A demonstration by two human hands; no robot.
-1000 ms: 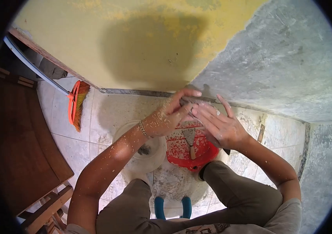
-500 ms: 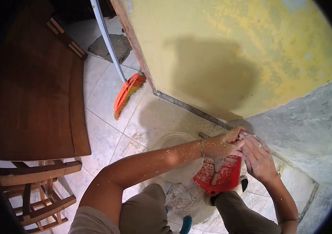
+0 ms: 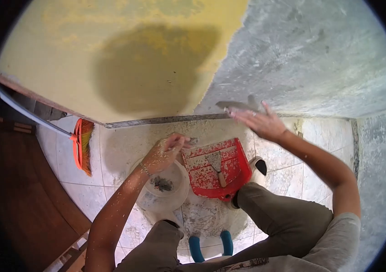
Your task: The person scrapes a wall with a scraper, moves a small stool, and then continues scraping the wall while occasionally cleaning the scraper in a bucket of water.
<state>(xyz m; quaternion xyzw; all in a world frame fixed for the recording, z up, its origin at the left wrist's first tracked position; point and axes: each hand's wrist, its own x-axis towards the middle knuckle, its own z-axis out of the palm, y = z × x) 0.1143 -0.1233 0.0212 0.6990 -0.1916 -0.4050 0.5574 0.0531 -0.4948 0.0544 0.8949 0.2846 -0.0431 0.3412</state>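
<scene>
the left hand [image 3: 162, 155] hangs above a whitish bucket [image 3: 168, 181], and a scraper [image 3: 217, 165] lies in the red dustpan [image 3: 243, 168].

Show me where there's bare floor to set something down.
Dusty floor lies open between the broom and round tub, and between the right forearm and right trouser leg. The middle is crowded: tub, dustpan with scraper, shoes.

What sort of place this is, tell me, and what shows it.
Probably an indoor room under renovation: yellow paint gives way to grey wall, and a scraper lies in a debris-strewn red dustpan.
</scene>
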